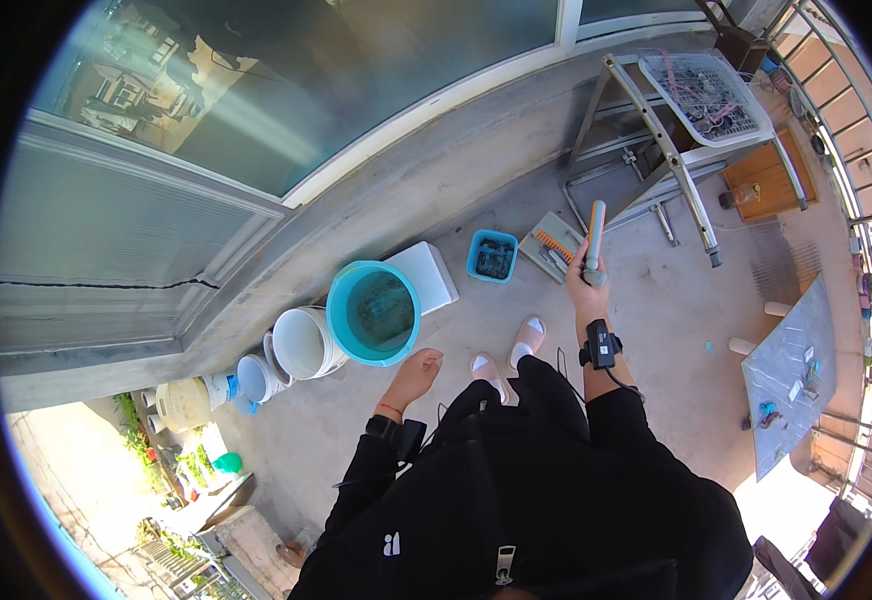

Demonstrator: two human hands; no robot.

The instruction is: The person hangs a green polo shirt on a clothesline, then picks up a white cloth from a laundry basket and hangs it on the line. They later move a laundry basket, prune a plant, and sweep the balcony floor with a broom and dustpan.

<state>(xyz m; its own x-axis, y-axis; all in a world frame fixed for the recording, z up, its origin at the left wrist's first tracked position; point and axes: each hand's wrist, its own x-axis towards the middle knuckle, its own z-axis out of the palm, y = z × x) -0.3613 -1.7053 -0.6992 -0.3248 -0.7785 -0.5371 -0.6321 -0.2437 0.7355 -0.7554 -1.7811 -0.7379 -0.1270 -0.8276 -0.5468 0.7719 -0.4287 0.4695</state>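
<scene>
In my right hand [588,289] is a tool with an orange and grey handle [596,229], pointing away from me; a rounded grey end lies by my palm, and its exact kind is unclear. My left hand [415,375] hangs with curled fingers beside a round turquoise bucket [336,315] of murky water, with nothing visible in it. Beyond my right hand, a shallow tray [548,225] on the floor holds an orange toothed strip and other tools. Left of that tray stands a small blue basin [470,256] with dark contents.
A white box [447,289] adjoins the turquoise bucket. White buckets [301,341] line the wall at left. A metal frame [661,142] supports a white mesh-like tray [762,124] at upper right. A grey-topped table [796,375] stands at right, near the railing.
</scene>
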